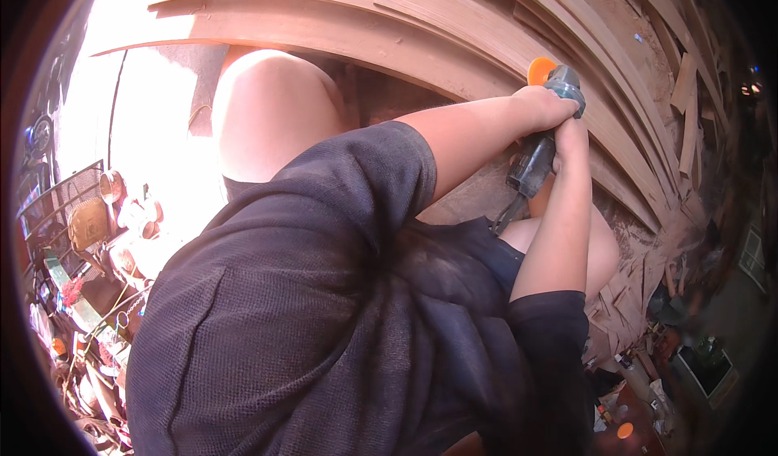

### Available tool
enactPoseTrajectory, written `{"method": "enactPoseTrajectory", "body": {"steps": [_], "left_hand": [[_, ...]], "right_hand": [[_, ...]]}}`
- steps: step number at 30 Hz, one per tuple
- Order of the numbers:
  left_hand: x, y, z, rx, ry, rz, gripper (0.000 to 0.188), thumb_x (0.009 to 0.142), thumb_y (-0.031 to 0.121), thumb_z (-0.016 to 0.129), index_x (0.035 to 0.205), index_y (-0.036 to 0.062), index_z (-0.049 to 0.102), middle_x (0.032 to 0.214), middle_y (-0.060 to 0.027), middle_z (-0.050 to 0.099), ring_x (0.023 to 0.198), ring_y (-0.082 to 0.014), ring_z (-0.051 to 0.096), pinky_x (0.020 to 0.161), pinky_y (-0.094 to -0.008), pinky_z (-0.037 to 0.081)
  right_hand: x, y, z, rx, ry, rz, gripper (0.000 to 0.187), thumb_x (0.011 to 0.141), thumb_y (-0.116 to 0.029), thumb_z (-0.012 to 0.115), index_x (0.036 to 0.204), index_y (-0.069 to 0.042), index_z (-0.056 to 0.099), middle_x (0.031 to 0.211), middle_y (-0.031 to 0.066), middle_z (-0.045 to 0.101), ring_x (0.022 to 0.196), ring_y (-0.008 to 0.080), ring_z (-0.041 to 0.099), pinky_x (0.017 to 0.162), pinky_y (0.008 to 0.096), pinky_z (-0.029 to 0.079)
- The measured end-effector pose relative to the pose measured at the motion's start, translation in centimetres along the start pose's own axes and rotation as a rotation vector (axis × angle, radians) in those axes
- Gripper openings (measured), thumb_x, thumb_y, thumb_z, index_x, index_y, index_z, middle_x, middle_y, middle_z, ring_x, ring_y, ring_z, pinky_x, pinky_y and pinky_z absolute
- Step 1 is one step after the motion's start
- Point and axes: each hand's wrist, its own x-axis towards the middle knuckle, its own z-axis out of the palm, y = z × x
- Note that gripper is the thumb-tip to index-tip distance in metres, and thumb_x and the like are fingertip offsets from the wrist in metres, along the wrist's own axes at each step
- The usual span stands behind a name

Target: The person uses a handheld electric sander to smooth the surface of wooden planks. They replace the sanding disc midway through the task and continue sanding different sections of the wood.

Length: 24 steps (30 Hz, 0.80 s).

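An angle grinder (pixel 532 166), dark with a greenish-grey head, is held out at the upper right in both my hands. My left hand (pixel 551 107) is wrapped round it just behind the head. Close below, my right hand (pixel 570 138) grips the body, its fingers partly hidden. The orange disc (pixel 540 71) faces the long curved wooden boards (pixel 478 49); whether it touches them I cannot tell. From the rear end of the tool a cord (pixel 509 213) runs down toward my lap.
More long wooden boards (pixel 604 59) fan out along the right. Wood scraps (pixel 628 298) lie beside my right knee. A mesh basket (pixel 61 201) and a jumble of small items stand at the left, near a sunlit patch of floor. A dark-screened panel (pixel 705 367) is at the lower right.
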Motion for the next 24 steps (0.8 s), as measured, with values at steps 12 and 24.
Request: {"method": "enactPoseTrajectory", "body": {"steps": [12,24], "left_hand": [[-9.8,-2.8,-15.3,-0.483,0.47,0.117,0.085,0.1,0.065,0.054,0.148,-0.0044,0.051,0.148,-0.0233,0.055,0.136,-0.0355,0.05,0.114,-0.0492,0.037],[-3.2,-0.2,-6.0,-0.237,0.083,-0.012,0.084,0.097,0.064,0.056,0.15,-0.0015,0.051,0.144,-0.0274,0.058,0.129,-0.0431,0.062,0.101,-0.0622,0.055]], "right_hand": [[-1.0,-9.1,20.4,-0.597,-0.371,-0.301,0.067,0.088,-0.051,0.073,0.115,0.011,0.074,0.109,0.0282,0.076,0.104,0.036,0.076,0.088,0.0428,0.057],[0.9,-3.7,6.4,-0.282,-0.161,-0.081,0.061,0.092,-0.046,0.077,0.113,0.011,0.073,0.101,0.0179,0.076,0.089,0.0256,0.073,0.076,0.0405,0.056]]}}
